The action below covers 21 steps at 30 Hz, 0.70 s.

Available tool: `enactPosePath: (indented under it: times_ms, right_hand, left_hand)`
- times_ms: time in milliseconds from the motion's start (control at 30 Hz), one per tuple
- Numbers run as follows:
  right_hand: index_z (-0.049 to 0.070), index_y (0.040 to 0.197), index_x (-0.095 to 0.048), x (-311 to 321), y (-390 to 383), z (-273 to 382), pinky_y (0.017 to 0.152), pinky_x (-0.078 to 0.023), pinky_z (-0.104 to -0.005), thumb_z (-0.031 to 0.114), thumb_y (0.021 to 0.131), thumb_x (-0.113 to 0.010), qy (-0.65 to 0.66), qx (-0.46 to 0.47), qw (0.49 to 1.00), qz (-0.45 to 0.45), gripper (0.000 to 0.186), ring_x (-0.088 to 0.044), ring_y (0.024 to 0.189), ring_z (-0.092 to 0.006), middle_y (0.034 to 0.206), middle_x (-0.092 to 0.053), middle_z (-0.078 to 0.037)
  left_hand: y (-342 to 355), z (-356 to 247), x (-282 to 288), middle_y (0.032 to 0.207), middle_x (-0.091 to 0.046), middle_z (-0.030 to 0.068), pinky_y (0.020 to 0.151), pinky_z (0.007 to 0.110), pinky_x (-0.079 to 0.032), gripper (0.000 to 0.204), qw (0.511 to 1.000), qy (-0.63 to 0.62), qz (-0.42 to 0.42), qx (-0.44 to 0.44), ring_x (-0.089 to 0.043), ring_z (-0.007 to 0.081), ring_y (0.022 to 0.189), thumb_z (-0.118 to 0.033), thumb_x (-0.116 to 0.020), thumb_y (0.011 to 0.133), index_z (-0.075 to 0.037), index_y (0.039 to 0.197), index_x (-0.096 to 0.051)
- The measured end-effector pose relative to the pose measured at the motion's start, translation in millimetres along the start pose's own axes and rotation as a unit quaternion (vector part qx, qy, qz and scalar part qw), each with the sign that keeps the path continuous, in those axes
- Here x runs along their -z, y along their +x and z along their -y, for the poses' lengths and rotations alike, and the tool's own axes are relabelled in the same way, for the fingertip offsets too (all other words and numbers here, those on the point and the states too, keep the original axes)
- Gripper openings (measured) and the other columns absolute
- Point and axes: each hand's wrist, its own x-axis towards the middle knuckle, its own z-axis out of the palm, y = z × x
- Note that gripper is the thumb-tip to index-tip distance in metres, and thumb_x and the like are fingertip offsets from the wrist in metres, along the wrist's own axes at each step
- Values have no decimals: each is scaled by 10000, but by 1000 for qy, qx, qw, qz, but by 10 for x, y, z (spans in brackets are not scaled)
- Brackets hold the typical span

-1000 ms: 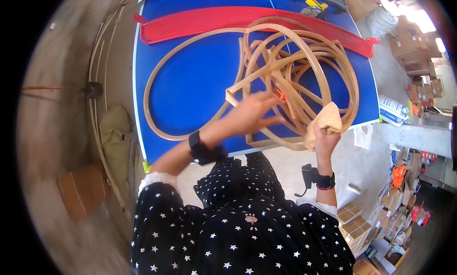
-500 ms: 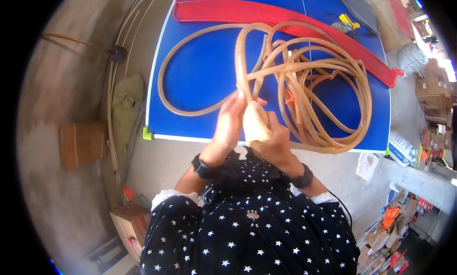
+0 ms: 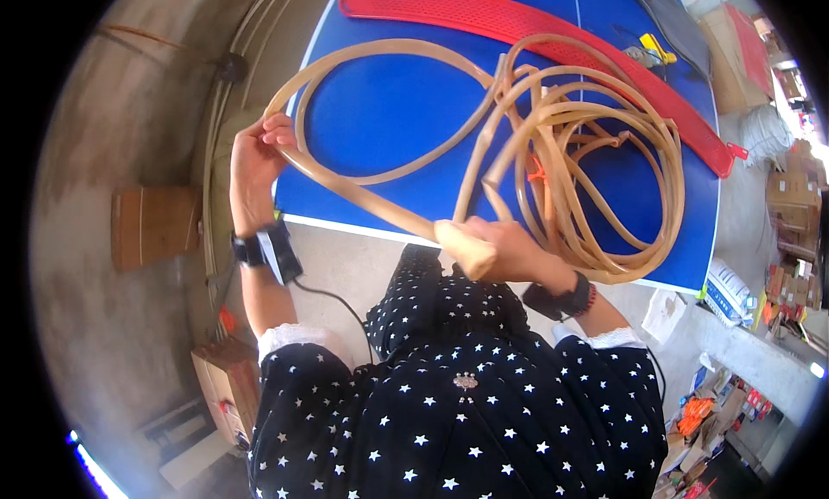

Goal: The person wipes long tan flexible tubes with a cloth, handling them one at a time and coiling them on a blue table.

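Observation:
A long tan rubber hose [image 3: 596, 266] lies in loops on the blue table, thickest in a coil at the right. My left hand [image 3: 259, 158], out past the table's left edge, is closed around one stretch of it. From there the hose runs down to my right hand [image 3: 514, 250], in front of the table's near edge. My right hand is wrapped round a wider, pale yellow end piece [image 3: 469, 250] together with the hose. Its fingertips are partly hidden. A small orange tie [image 3: 537, 168] sits on the coiled part.
A long red perforated plastic strip [image 3: 484, 15] lies across the back of the blue table [image 3: 389, 110]. Near it at the right are a yellow-and-grey tool [image 3: 654, 50] and a dark cloth [image 3: 669, 11]. Cardboard boxes [image 3: 155, 227] stand against the left wall.
My left hand has moved away from the right one, out to the left, drawing a stretch of hose with it. My right hand has stayed near the front, still gripping the end piece.

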Motion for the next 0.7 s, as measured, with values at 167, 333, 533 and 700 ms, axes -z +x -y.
enactPosePath:
  times_ms: [167,333,533,700]
  right_hand:
    - [98,968,-547,251,-163,-207,637,-487,-392,239,702,-727,-72,0,993,-90,351,-623,773,-322,793,-625,-131]
    - [77,933,-579,-1,-207,-249,688,-469,-393,210,690,-716,-5,-47,997,-60,309,-607,798,-326,819,-621,-127]
    - [64,953,-606,-366,-84,-314,787,-453,-399,201,692,-703,7,-27,997,-65,310,-610,871,-305,895,-639,-122]
    - [68,961,-612,-441,-23,-234,805,-451,-393,200,695,-705,2,-70,995,-66,311,-611,885,-298,915,-646,-120]
  left_hand:
    - [-8,-1,218,739,-479,26,669,306,-452,225,993,85,77,1,-466,109,607,-152,-296,983,-35,911,-474]
    - [-215,285,-292,939,-609,104,854,353,-487,311,950,245,177,-79,-619,202,863,-237,-366,980,-2,1111,-520]
    - [-354,342,-622,1064,-600,184,857,402,-510,352,903,328,274,-37,-637,288,908,-230,-447,954,9,1205,-506]
    - [-355,284,-659,1180,-559,228,938,453,-454,408,857,354,374,2,-590,343,1040,-78,-486,906,20,1299,-428]
